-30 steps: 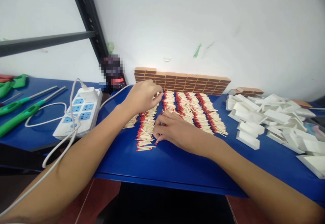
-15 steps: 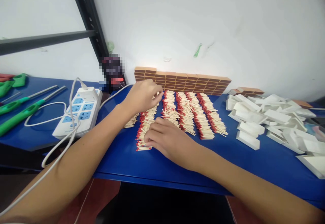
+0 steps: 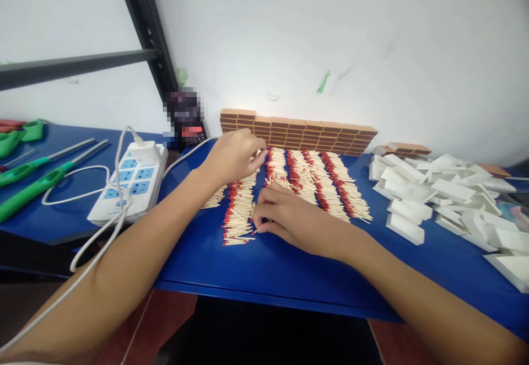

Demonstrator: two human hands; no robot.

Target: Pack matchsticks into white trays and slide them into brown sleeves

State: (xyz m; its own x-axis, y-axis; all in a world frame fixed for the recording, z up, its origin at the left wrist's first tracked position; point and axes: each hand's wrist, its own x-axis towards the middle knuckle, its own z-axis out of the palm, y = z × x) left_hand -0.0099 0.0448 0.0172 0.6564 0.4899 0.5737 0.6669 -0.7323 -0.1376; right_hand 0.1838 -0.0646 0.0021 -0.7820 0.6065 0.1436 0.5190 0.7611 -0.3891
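Note:
Several rows of red-tipped matches [image 3: 336,188] lie on the blue tabletop [image 3: 231,277]. My left hand [image 3: 233,155] rests over the back of the left rows, its thumb and fingers curled together. Whatever those fingers hold, if anything, is hidden beneath them. Nearer the front edge, my right hand [image 3: 285,213] is closed, with a few matches showing at its fingertips. It sits just right of a long row of matches [image 3: 237,210] and covers the front of the row behind it.
Stacked matchboxes [image 3: 306,130] line the wall. White inner trays [image 3: 450,188] are piled at the right. A power strip [image 3: 128,183] with a white cable [image 3: 118,227] stands left, the cable crossing by my left forearm. Green long-necked lighters [image 3: 45,186] lie farther left.
My right hand has moved right from the front of the long match row, with a few matches at its fingertips. My left hand has stayed in nearly the same place.

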